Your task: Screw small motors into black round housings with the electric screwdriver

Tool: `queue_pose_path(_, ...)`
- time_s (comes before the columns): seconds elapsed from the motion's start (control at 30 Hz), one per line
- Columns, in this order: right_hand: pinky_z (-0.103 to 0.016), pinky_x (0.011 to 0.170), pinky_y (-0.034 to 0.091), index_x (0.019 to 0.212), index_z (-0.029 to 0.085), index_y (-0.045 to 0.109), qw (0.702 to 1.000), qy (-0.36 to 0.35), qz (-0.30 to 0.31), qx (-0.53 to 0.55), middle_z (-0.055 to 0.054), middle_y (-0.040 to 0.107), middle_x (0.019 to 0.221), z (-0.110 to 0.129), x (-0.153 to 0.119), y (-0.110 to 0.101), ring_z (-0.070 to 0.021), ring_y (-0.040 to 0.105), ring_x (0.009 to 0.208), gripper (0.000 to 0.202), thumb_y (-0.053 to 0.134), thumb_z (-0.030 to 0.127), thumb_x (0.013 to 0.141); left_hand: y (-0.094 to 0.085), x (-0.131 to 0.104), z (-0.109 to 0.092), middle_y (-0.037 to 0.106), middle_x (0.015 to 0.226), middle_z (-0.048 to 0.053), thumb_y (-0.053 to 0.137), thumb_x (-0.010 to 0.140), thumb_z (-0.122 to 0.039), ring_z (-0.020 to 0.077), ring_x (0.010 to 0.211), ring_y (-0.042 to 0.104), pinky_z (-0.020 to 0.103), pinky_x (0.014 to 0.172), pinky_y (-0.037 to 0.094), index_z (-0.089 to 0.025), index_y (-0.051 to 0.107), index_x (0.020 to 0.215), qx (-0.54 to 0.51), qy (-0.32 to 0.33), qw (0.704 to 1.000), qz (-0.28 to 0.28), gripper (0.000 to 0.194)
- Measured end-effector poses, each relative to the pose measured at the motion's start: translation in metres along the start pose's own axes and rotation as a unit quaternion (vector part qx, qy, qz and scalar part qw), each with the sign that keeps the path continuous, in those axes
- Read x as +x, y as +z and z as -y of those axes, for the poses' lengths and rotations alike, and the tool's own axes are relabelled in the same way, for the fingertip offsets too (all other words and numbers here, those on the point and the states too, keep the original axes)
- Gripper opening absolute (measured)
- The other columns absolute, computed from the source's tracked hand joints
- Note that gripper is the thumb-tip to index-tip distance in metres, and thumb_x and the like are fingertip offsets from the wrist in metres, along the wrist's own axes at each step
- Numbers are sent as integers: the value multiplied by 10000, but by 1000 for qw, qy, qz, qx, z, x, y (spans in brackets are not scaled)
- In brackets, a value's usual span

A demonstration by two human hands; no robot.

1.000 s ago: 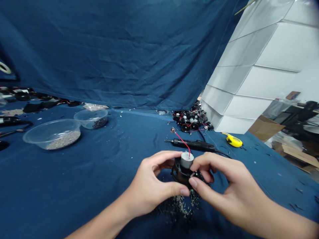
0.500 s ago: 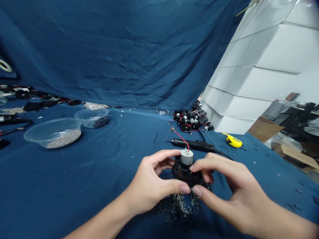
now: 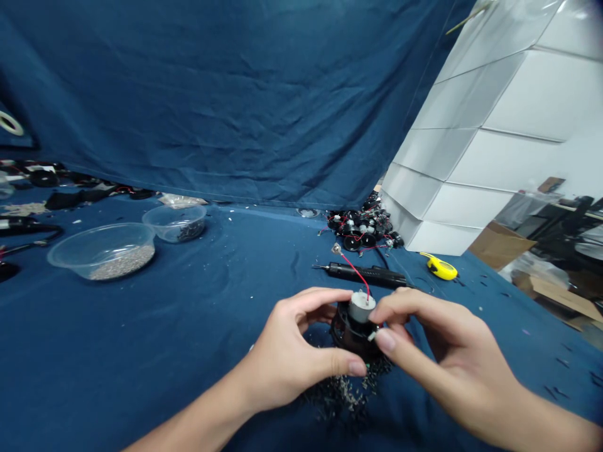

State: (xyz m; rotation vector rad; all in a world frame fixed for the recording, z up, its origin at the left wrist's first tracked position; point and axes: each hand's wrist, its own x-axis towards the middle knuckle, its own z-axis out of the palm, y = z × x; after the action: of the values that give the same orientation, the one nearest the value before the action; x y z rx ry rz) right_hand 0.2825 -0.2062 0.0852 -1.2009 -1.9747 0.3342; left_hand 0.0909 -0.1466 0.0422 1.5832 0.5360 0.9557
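Observation:
My left hand [image 3: 301,345] curls round a black motor housing [image 3: 351,333], with the thumb in front and the fingers behind. A silver motor [image 3: 362,307] stands up from the top of the housing, and a red wire [image 3: 355,271] rises from it to a small metal part [image 3: 336,248]. My right hand [image 3: 438,351] is at the right side of the housing, its thumb and forefinger closed on a small pale piece [image 3: 372,336] too small to name. Beneath the housing lies a heap of small dark and silvery screws [image 3: 348,392].
Behind the hands lies a black electric screwdriver [image 3: 367,274]. A yellow tape measure [image 3: 441,267] is at the right, near stacked white boxes [image 3: 485,166]. Further back sits a pile of motor assemblies [image 3: 360,227]. Two clear bowls [image 3: 70,254] with small parts stand at left.
The housing and motor have shifted slightly right and tilted. My right thumb has moved up from the housing's lower edge to meet the forefinger, where the pale piece now shows.

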Motion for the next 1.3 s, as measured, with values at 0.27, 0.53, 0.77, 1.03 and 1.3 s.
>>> queue_pose_path(0.27,-213,582,447,952,272,563,999,-20,-12,-23,44,590,714,5,-1,-1,-95,547,619,109,560,199,872,-2,1,3,670,1124,64,860,586,-233,244,1052,610,362,956,468,-211,618,1167,-78,-29,996,-14,630)
queue_pose_path(0.53,-253,561,406,1103,224,528,992,-78,4,-103,48,513,633,5,-5,3,-107,507,556,290,610,183,828,-2,0,2,689,1064,81,858,583,-242,244,980,632,380,921,473,-185,609,1178,-121,-55,991,-8,648)
queue_pose_path(0.77,-277,566,360,1108,190,519,977,-161,19,-137,33,549,633,3,-4,-1,-118,476,550,246,570,158,870,-1,-1,2,683,1096,100,874,555,-246,239,977,630,397,941,454,-177,623,1156,-144,-66,987,-6,656)
queue_pose_path(1.03,-343,668,354,1177,90,455,958,-226,34,-172,-38,622,767,-5,-8,3,-134,489,599,327,514,64,857,4,-2,5,689,1069,115,880,546,-250,224,935,637,402,928,452,-153,622,1159,-188,-90,978,-7,672)
queue_pose_path(1.3,-312,620,367,1215,146,480,968,-181,-23,-170,-23,589,756,-7,-9,11,-145,490,629,376,546,122,846,6,0,5,685,972,83,851,601,-219,176,878,632,294,805,486,-141,573,1136,-234,-112,966,-5,609)
